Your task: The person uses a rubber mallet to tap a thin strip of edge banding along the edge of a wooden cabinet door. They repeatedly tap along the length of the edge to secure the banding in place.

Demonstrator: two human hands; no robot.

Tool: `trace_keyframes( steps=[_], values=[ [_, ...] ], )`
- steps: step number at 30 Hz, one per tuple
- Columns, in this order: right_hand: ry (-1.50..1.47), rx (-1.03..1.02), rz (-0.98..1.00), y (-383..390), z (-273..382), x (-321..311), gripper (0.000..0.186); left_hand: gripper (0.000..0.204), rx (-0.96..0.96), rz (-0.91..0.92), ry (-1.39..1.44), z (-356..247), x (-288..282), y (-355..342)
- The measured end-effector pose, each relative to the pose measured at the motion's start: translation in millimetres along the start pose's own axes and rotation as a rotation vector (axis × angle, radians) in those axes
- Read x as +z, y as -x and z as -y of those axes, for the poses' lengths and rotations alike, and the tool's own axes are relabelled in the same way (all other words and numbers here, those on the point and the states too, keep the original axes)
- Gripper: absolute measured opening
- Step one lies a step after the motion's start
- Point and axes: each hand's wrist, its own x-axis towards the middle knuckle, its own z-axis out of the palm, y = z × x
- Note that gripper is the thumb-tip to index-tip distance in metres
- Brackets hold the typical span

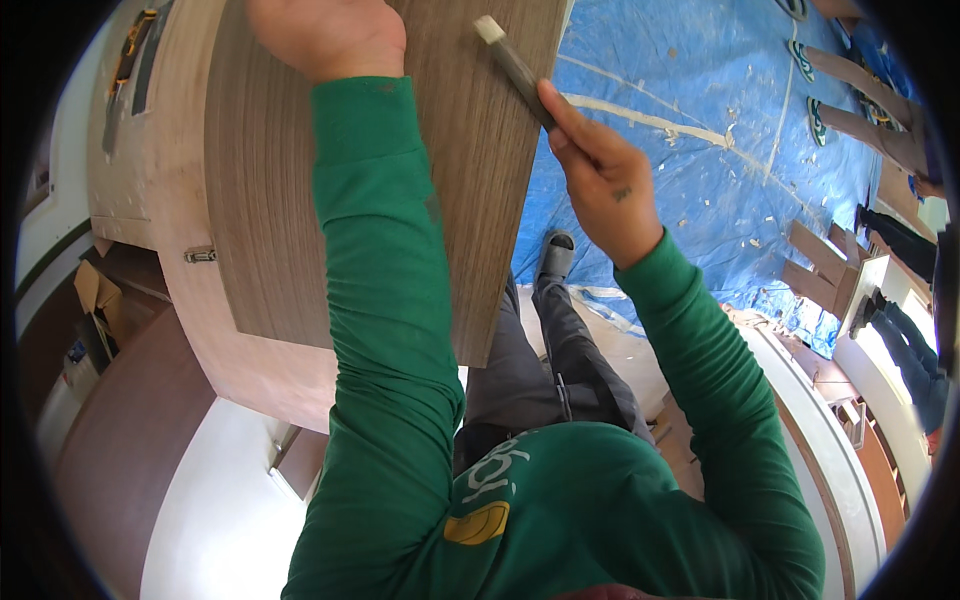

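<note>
My right hand is closed around a slim grey-brown stick with a pale, blunt end. The stick points up and left, over the right part of a wood-grain panel. Across that panel reaches my left arm in a green sleeve. My left hand is at the top edge of the picture, above the panel; its fingers are cut off, so I cannot see what they touch. Beneath the panel lies a pale wooden board. A small metal hinge sits on the board beside the panel's left edge.
An orange-and-black hand tool lies at the far left. Blue sheeting with scattered scraps covers the floor on the right. Wooden pieces stand there. Other people's legs show at the right. An open cardboard box is at left.
</note>
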Motion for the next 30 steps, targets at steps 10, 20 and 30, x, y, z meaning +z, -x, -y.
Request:
trace_keyframes(
  steps=[10,20,30],
  values=[
    [0.082,-0.015,-0.011,14,-23,-3,0.042,0.054,0.123,-0.023,-0.112,-2,17,19],
    [-0.292,0.519,0.083,-2,42,-55,0.034,0.056,0.052,-0.008,-0.076,-3,6,8],
    [-0.37,0.735,0.222,116,19,-26,0.025,0.056,0.04,0.038,-0.081,4,5,5]
  ],
)
